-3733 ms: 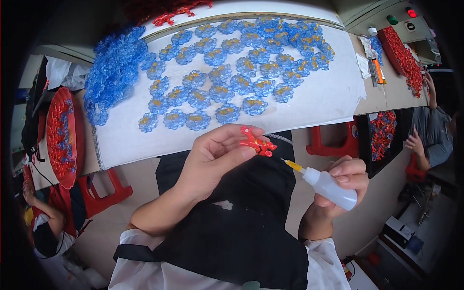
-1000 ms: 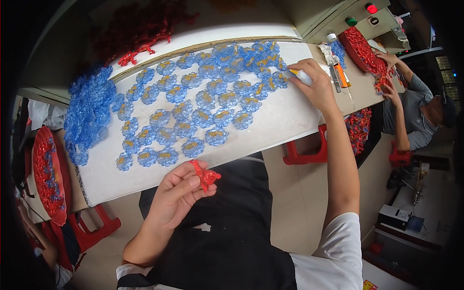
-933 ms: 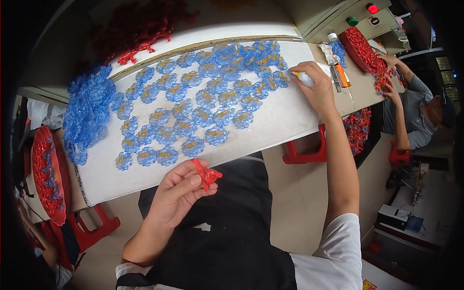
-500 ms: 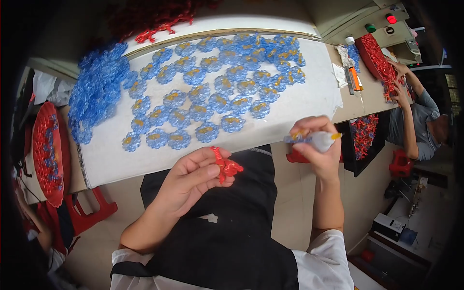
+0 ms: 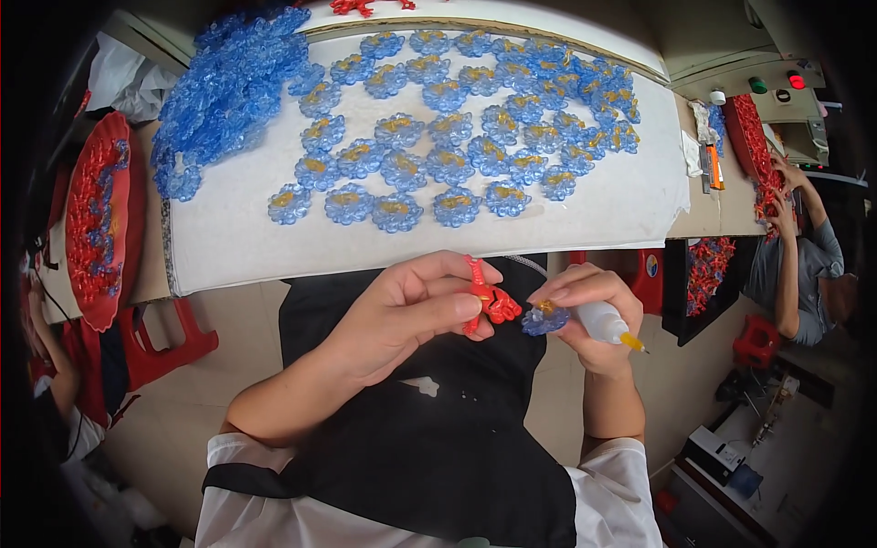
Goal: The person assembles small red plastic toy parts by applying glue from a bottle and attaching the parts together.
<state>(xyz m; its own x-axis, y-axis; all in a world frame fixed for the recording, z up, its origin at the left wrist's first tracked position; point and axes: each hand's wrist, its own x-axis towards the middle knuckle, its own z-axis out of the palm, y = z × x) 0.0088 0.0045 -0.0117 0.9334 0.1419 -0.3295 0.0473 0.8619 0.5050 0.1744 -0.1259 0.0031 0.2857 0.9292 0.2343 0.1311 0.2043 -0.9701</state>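
Observation:
My left hand (image 5: 416,310) pinches a small red plastic figure (image 5: 498,306) between thumb and fingers, above my black apron. Close beside it, my right hand (image 5: 598,315) grips two things. A clear blue flower-shaped piece (image 5: 544,319) with a yellow middle sits in its fingertips, facing the red figure. Tucked in the same hand is a white squeeze bottle (image 5: 603,321) with a yellow nozzle, its thin tip pointing down and right. Whether the red figure and blue piece touch is hard to tell; they look slightly apart.
Rows of similar blue pieces (image 5: 399,170) lie on a white-covered table (image 5: 228,247). A blue heap (image 5: 224,100) rises at the left. A red tray (image 5: 96,228) of red and blue parts stands far left. At right, a co-worker (image 5: 795,265) reaches into red parts (image 5: 754,146).
My right hand has moved left and down, bringing the blue piece close to the red figure. My left hand has shifted right and slightly up. The view has tilted, so the table appears higher.

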